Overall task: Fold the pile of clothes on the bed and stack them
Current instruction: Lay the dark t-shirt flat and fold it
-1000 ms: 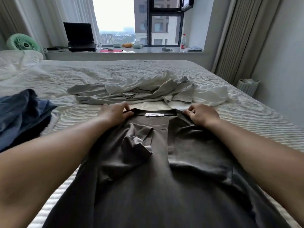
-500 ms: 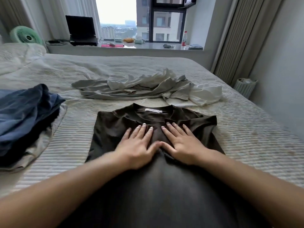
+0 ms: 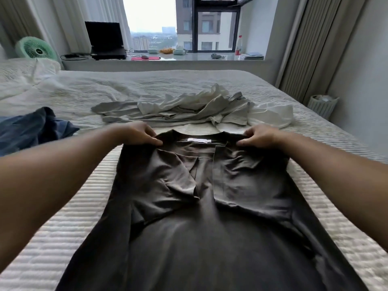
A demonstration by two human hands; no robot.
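A dark brown T-shirt (image 3: 201, 217) lies face down on the bed (image 3: 84, 217), collar away from me, both sleeves folded in over its back. My left hand (image 3: 137, 134) pinches the left shoulder beside the collar. My right hand (image 3: 259, 136) pinches the right shoulder. Behind the shirt lies a crumpled pile of grey and white clothes (image 3: 189, 110). A heap of blue clothes (image 3: 31, 128) sits at the left edge of the view.
A windowsill (image 3: 189, 58) beyond the bed holds a laptop (image 3: 106, 42), a bottle (image 3: 239, 46) and small items. A green fan (image 3: 35, 49) stands at back left. A white ribbed bin (image 3: 322, 106) is on the floor at the right of the bed.
Half a second ago both hands lay flat on the shirt's upper back. They have moved up and apart and now pinch the two shoulders at the collar.
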